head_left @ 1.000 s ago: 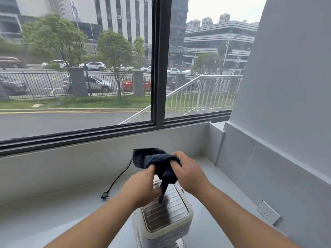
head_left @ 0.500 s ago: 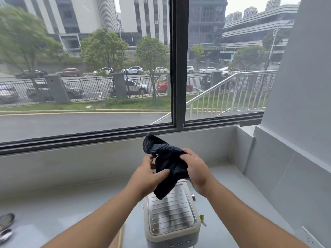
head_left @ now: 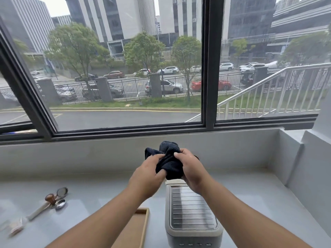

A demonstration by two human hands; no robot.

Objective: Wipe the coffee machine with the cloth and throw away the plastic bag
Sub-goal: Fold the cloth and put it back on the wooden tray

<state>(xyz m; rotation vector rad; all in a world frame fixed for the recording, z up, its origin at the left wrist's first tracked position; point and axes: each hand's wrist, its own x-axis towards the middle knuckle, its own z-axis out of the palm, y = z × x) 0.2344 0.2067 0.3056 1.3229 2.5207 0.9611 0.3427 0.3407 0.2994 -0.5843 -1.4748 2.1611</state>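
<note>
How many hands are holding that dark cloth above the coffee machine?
2. The left hand grips the cloth from its left side, the right hand from its right, both above the back of the coffee machine. No other hands are visible.

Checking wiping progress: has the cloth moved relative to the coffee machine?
Yes: the cloth, earlier dangling onto the coffee machine grille, is now bunched above its rear edge.
</note>
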